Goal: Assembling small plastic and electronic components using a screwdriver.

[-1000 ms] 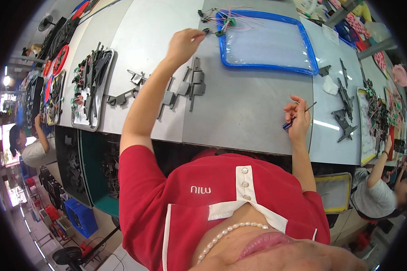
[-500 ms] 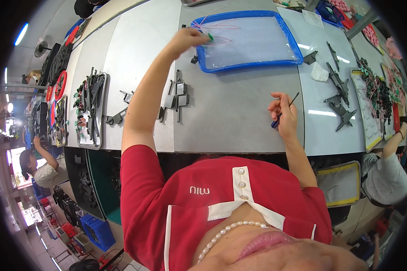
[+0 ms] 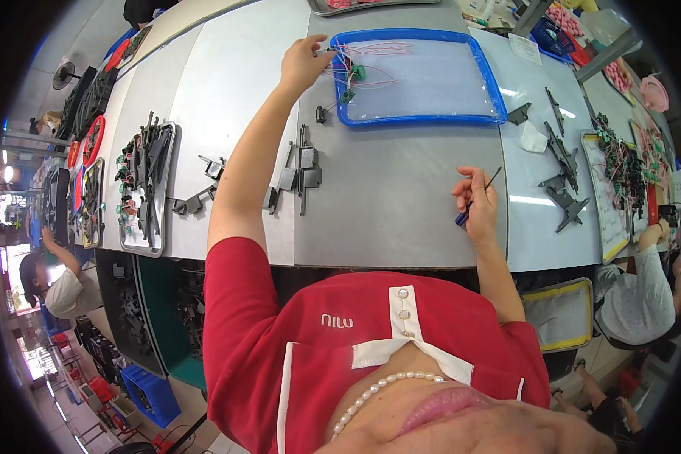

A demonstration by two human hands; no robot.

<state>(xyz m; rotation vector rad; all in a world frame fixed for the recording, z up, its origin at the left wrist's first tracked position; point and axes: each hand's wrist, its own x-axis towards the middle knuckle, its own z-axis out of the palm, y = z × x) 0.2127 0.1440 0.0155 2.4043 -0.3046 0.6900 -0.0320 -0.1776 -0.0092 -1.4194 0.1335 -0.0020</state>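
Note:
My left hand (image 3: pixel 304 66) is at the left end of the blue tray (image 3: pixel 420 119), its thumb and fingers bent around a small black part (image 3: pixel 324 51). In the tray beside it lie green circuit boards (image 3: pixel 357 73) with thin pink wires (image 3: pixel 378 50). One more small board (image 3: pixel 347 96) rests by the tray's left wall. My right hand (image 3: pixel 477 198), over the grey tabletop, is closed on a screwdriver (image 3: pixel 462 218) with a dark blue handle. Its thin dark shaft points up and to the right, away from the other things.
Black plastic parts (image 3: pixel 306 170) lie left of centre, and more black brackets (image 3: pixel 564 203) at right. A metal tray (image 3: pixel 162 234) of parts stands at left. At far right are a yellow-edged tray (image 3: pixel 611 246) and a seated co-worker (image 3: pixel 637 295).
My left hand has let go of the green boards and wires, now in the tray, and moved slightly left to the small black part. My right hand keeps its screwdriver almost still.

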